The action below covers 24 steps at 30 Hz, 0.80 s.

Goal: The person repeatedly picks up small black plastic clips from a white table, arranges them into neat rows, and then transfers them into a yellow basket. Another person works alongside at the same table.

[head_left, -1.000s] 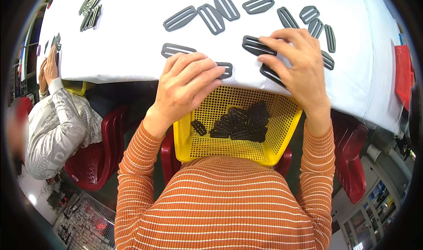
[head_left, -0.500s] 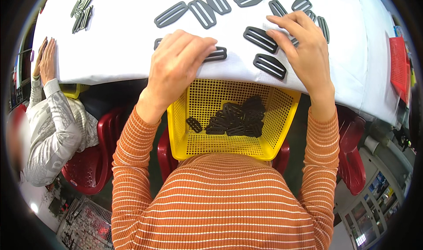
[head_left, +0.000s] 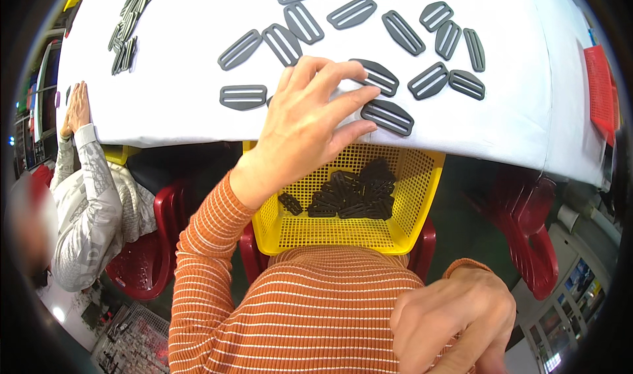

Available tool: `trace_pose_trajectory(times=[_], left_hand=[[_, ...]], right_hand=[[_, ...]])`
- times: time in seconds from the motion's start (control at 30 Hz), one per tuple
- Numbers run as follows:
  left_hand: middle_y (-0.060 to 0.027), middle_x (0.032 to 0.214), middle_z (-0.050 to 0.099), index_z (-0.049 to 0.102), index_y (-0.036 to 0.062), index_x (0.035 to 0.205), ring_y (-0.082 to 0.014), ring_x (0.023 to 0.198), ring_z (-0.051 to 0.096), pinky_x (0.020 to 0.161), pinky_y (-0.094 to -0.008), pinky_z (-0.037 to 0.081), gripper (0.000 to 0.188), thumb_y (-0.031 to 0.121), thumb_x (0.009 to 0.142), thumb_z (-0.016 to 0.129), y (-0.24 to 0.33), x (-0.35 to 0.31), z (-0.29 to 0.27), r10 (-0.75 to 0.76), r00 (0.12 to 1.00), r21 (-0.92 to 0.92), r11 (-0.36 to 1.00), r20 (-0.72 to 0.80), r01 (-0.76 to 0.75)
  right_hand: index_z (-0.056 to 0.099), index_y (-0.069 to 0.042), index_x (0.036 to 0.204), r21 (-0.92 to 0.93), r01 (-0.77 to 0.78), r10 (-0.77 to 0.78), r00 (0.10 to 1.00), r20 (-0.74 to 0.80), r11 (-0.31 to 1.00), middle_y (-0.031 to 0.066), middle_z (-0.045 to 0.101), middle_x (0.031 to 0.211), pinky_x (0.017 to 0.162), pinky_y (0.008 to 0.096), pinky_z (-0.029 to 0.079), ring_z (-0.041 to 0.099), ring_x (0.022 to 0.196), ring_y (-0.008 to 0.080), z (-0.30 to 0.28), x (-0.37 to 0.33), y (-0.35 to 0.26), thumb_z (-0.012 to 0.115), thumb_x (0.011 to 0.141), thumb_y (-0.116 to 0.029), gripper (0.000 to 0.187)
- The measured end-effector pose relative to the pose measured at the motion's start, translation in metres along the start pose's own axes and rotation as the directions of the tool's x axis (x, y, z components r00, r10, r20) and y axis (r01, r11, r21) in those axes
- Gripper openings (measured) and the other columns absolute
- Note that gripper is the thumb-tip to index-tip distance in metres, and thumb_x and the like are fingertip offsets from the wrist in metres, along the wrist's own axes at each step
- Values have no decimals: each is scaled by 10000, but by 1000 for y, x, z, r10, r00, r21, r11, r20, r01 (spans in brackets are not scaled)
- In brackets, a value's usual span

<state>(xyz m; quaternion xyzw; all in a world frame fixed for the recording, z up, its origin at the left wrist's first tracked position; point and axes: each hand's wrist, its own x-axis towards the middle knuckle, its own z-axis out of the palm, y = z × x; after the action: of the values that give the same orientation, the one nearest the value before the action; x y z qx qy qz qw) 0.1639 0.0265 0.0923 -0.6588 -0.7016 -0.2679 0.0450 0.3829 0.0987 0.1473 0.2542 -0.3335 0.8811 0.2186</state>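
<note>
My left hand (head_left: 313,113) reaches over the front edge of the white-covered table, its fingers apart. Its thumb and index fingertips are at the left end of a black slotted strap slider (head_left: 388,117); whether they touch it I cannot tell. Just beyond, a second slider (head_left: 379,78) lies by the other fingertips. To the left of the hand is another slider (head_left: 243,97), with one more partly hidden under the hand. My right hand (head_left: 455,321) is low by my body, back up and bent at the knuckles; its fingertips are hidden.
A yellow mesh basket (head_left: 264,222) with a heap of black sliders (head_left: 356,192) is below the table edge. Several sliders (head_left: 428,80) lie spread on the white cloth (head_left: 508,113). At left, a person's hands (head_left: 78,107) rest by the table. Red chairs (head_left: 531,232) stand around.
My right hand has left the sliders on the table and come down near my body. My left hand has moved right to the two sliders there, uncovering one at left.
</note>
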Motion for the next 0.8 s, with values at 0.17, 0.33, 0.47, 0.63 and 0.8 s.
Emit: trace_pose_trajectory(times=[0.17,0.33,0.47,0.63,0.8], left_hand=[[-13,1157,621,742,147,1074,-226,976,528,842,-338,483,414,178,671,832,-16,16,-1,19,994,-49,999,109,-13],[-8,1126,645,768,138,1005,-208,975,541,834,-336,494,327,174,684,821,-32,26,-2,2,992,-114,993,127,13],[-6,1077,668,778,132,983,-209,996,553,852,-330,496,304,154,683,818,-38,31,0,12,988,-163,986,157,14],[5,1080,672,779,133,981,-210,1011,563,877,-342,485,303,167,682,815,-43,37,-5,9,981,-145,989,193,19],[16,1077,675,781,149,983,-200,1005,569,900,-344,468,298,186,689,807,-40,39,-10,-5,984,-159,987,177,34]], right_hand=[[715,-56,1074,-877,-402,-29,905,-424,263,99,632,990,734,379,513,612,858,228,-58,11,-12,665,884,-143,215],[715,-156,1158,-898,-48,195,970,-147,-437,29,613,1030,865,403,428,564,929,209,-129,13,0,749,784,-252,388],[700,-179,1200,-843,33,288,946,-146,-536,18,599,1046,916,398,396,538,949,198,-128,23,4,733,780,-311,441],[687,-171,1223,-828,78,344,928,-144,-556,21,600,1053,953,423,415,551,955,198,-127,30,4,696,800,-371,468],[689,-163,1213,-875,90,375,921,-110,-476,37,606,1065,980,461,434,572,963,210,-129,21,-13,676,809,-403,470]])
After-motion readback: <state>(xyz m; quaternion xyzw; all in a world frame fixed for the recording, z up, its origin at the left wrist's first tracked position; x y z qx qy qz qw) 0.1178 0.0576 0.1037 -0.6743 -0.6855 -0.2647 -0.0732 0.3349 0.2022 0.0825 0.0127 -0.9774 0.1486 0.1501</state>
